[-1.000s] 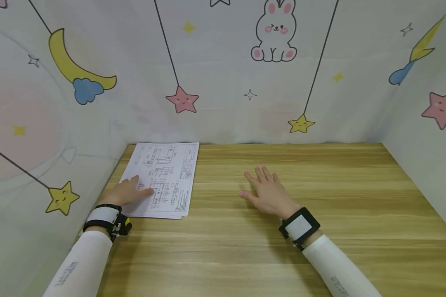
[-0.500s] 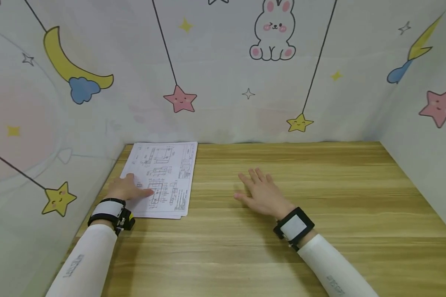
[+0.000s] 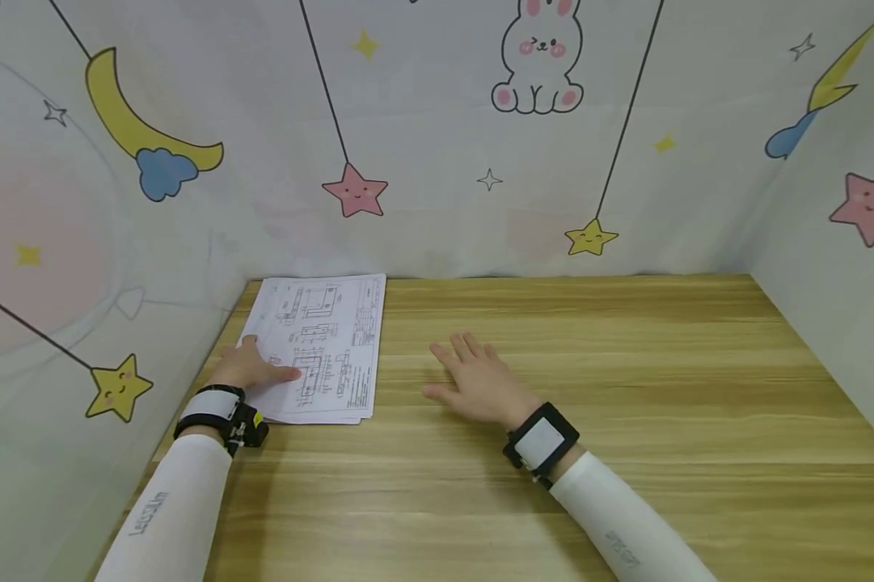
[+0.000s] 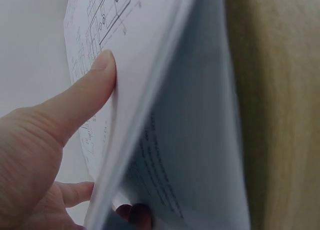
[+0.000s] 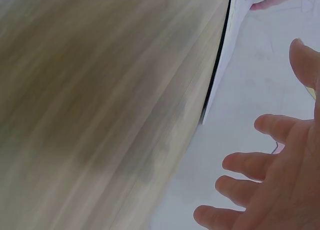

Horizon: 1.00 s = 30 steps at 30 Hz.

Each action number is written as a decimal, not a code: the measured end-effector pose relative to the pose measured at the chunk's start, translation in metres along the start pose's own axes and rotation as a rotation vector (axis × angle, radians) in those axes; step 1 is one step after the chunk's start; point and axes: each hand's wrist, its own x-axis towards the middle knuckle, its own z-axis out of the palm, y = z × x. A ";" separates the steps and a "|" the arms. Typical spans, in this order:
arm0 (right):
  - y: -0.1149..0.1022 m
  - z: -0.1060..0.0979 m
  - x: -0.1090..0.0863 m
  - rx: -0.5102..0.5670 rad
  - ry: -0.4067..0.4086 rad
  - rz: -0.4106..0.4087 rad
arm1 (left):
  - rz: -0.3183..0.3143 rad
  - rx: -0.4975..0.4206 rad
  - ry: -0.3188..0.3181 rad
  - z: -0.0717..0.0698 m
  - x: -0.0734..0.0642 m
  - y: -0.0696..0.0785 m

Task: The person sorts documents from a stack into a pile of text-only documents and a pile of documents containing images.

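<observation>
Head view: a stack of printed sheets [image 3: 345, 323] lies at the left of the frame, near the back edge of a wood-grained table [image 3: 640, 380]; line drawings and a ruled block of text cover the top sheet. The person's left hand [image 3: 246, 368] holds the stack at its lower left side. In the left wrist view the grip is a narrow pinch: the thumb [image 4: 82, 99] presses on the printed face, at the left of the frame, while fingertips [image 4: 141, 215] appear under the sheets' edge at the bottom. A shaded surface bearing lines of text shows below that edge.

The right hand [image 3: 483, 390], just right of centre in the lower half of the head view, is held wide with fingers spread, grasping nothing, well apart from the stack. Each wrist bears a black-and-white strap, left [image 3: 211, 404] and right [image 3: 541, 443], above white sleeves [image 3: 171, 505]. A pale patterned cloth [image 3: 437, 97] fills the upper frame, showing a rabbit [image 3: 538, 85], stars and a yellow moon [image 3: 120, 109].
</observation>
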 end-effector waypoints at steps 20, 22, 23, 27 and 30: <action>-0.038 0.017 0.030 0.316 -0.062 0.008 | 0.053 -0.258 -0.016 -0.003 0.009 -0.017; -0.040 0.020 0.032 0.346 -0.055 0.018 | 0.076 -0.215 -0.034 -0.006 0.006 -0.014; -0.041 0.020 0.033 0.364 -0.053 0.026 | 0.087 -0.193 -0.042 -0.007 0.004 -0.012; -0.044 0.022 0.037 0.437 -0.032 0.067 | 0.106 -0.169 -0.071 -0.011 -0.001 -0.006; -0.045 0.023 0.041 0.510 -0.019 0.088 | 0.116 -0.238 -0.071 -0.009 -0.002 -0.006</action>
